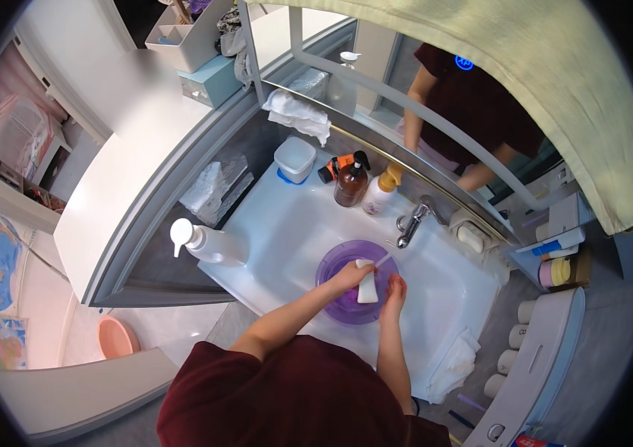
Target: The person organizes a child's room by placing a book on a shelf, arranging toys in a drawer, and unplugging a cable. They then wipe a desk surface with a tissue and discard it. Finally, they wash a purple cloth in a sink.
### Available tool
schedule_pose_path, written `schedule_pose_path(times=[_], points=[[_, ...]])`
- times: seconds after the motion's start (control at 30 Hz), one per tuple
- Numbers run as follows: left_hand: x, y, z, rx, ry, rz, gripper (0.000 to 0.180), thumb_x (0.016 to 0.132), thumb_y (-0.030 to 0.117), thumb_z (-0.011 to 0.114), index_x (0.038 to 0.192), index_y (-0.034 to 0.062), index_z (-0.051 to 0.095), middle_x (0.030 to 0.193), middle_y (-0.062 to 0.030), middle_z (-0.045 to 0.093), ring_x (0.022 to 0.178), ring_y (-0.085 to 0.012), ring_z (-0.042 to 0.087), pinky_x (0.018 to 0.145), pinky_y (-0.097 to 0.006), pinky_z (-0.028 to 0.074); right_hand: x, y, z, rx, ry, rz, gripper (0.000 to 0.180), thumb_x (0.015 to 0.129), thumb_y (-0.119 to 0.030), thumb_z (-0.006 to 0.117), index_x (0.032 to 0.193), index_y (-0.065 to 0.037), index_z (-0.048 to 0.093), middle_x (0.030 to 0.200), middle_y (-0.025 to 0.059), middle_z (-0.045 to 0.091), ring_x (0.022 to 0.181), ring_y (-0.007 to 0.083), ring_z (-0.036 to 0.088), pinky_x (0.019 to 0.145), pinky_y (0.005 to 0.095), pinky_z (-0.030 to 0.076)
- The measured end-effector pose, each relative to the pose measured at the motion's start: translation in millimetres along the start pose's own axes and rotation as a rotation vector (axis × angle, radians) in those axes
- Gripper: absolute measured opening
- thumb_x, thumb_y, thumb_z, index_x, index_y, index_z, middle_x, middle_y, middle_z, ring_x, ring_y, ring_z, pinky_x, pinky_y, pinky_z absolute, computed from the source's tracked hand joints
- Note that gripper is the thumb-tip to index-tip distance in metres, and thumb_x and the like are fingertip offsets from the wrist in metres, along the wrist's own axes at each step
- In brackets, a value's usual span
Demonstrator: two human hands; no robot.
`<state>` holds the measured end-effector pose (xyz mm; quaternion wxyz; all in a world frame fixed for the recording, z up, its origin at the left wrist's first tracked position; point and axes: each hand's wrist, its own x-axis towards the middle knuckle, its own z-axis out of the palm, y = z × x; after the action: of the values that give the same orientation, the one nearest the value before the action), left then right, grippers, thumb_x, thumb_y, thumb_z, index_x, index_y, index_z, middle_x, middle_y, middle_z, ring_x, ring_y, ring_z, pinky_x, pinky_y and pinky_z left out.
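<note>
A round purple basin [328,261] sits in the white sink, below the chrome faucet [416,221]. Over it, my left hand [354,276] is closed on a white oblong piece [367,290]; whether it is a sponge or something else I cannot tell. A thin pale strip [384,260], perhaps a handle or water, slants from my left fingers toward the faucet. My right hand [394,292] is over the basin's right side, fingers slightly bent and apart, with nothing visible in it. Pinkish-purple contents show in the basin beneath my hands.
A white pump bottle [216,244] stands on the sink's left corner. Along the back are a clear container [295,159], a brown pump bottle [351,183] and a yellow-topped bottle [380,192]. A white cloth [454,365] drapes the right edge. Cups [506,362] line the right wall.
</note>
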<state>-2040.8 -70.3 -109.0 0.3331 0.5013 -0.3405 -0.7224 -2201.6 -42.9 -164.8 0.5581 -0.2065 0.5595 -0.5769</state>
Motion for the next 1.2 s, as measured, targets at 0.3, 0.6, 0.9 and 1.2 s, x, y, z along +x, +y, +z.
schedule_pose_path(times=[0.3, 0.6, 0.9, 1.2], points=[[3, -1, -2, -0.560, -0.140, -0.076, 0.028, 0.091, 0.027, 0.049, 0.104, 0.0047, 0.059, 0.098, -0.0060, 0.063, 0.091, -0.0178, 0.061, 0.080, -0.033, 0.051, 12, 10, 10, 0.489, -0.282, 0.640, 0.058, 0.087, -0.059, 0.040, 0.121, -0.013, 0.051, 0.120, 0.0066, 0.056, 0.112, 0.0238, 0.053, 0.090, 0.0432, 0.046], [42, -87, -21, -0.412, 0.294, -0.003, 0.022, 0.090, 0.020, 0.049, 0.107, 0.0073, 0.052, 0.086, -0.0051, 0.059, 0.083, -0.0206, 0.061, 0.069, -0.041, 0.053, -32, -7, 57, -0.411, -0.313, -0.215, 0.032, 0.085, -0.022, 0.064, 0.111, -0.006, 0.055, 0.114, 0.0092, 0.056, 0.104, 0.0245, 0.055, 0.087, 0.0363, 0.047], [-9, -9, 35, -0.763, 0.002, -0.274, 0.044, 0.095, 0.048, 0.035, 0.104, 0.0119, 0.058, 0.098, -0.0051, 0.063, 0.086, -0.0184, 0.063, 0.077, -0.035, 0.051, 3, -37, 66, -1.046, -0.180, -0.391, 0.031, 0.082, -0.036, 0.063, 0.087, -0.005, 0.060, 0.078, 0.0185, 0.065, 0.070, 0.0372, 0.062, 0.060, 0.0436, 0.048], [5, -28, 27, -0.610, 0.063, -0.148, 0.069, 0.092, 0.062, 0.026, 0.124, 0.0052, 0.048, 0.114, -0.0146, 0.056, 0.099, -0.0251, 0.058, 0.086, -0.037, 0.047, 8, -28, 71, -1.225, -0.245, -0.495, 0.028, 0.084, -0.032, 0.054, 0.077, -0.006, 0.060, 0.073, 0.0207, 0.062, 0.068, 0.0413, 0.059, 0.056, 0.0488, 0.045]])
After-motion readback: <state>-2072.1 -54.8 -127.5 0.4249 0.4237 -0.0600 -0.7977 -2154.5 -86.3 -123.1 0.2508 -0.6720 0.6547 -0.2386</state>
